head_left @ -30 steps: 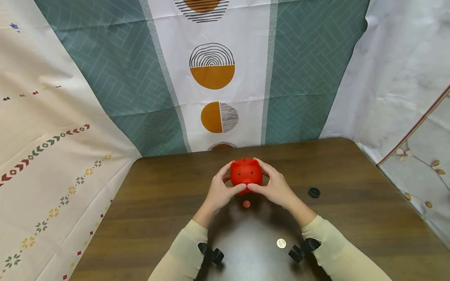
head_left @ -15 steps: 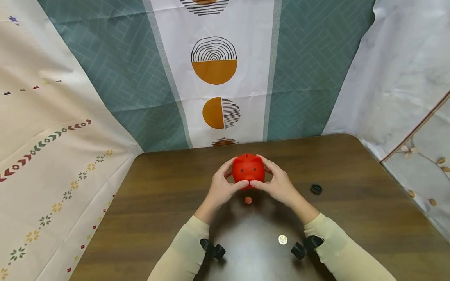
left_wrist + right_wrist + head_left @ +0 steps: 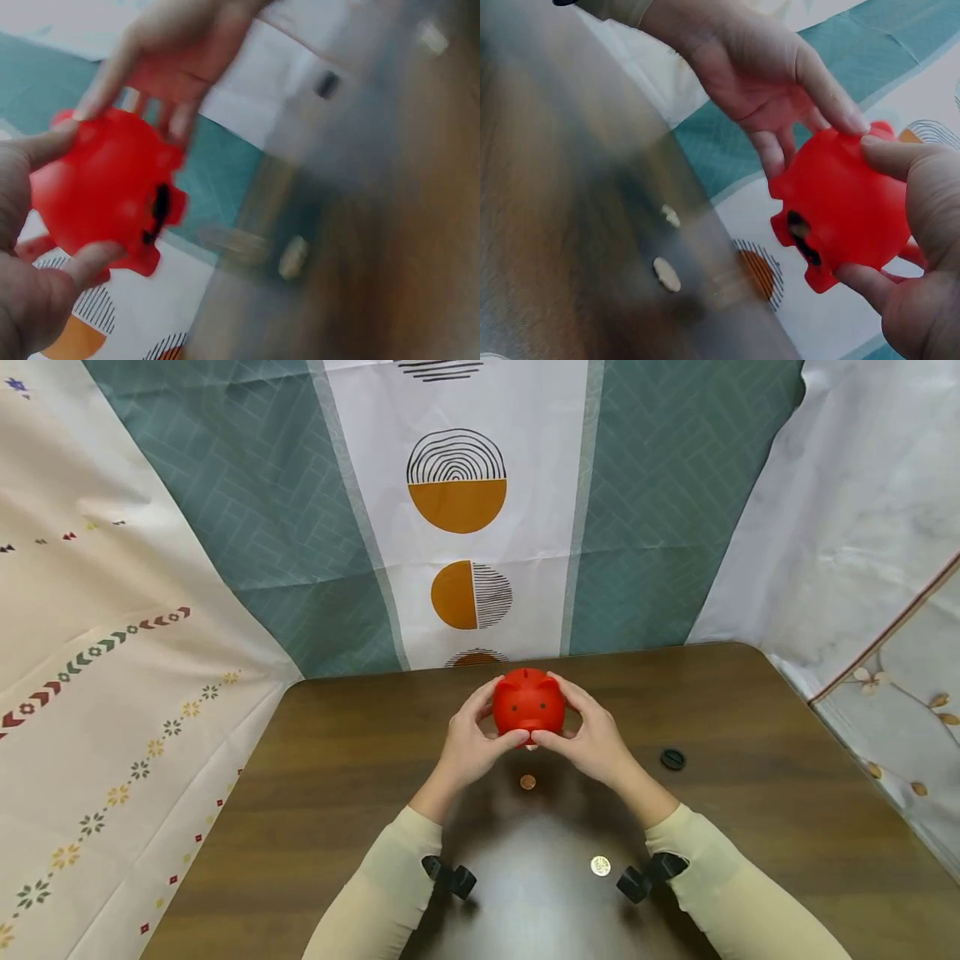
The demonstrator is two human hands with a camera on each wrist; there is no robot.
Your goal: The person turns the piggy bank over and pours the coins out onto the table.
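A red piggy bank [image 3: 528, 703] hangs above the table, its snout toward me. My left hand [image 3: 470, 745] grips one side of it and my right hand [image 3: 591, 745] the other, both thumbs meeting low on the front. In the right wrist view a dark round opening [image 3: 802, 238] shows in its underside, between stubby feet; something pale sits within it. Just below the bank is a small pale piece [image 3: 532, 747], likely a coin. A copper-coloured coin [image 3: 528, 782] lies on the table under it.
A brown wooden table [image 3: 360, 793] spans the foreground. To the right lies a black round plug [image 3: 672, 759]. A shiny pale coin [image 3: 600, 866] rests nearer me, beside the right wrist camera [image 3: 635, 885]. Patterned cloth [image 3: 487, 510] hangs behind.
Both hands have raised the piggy bank slightly, away from the copper-coloured coin. The pale piece beneath the bank has newly come into view. The head view has shifted a little.
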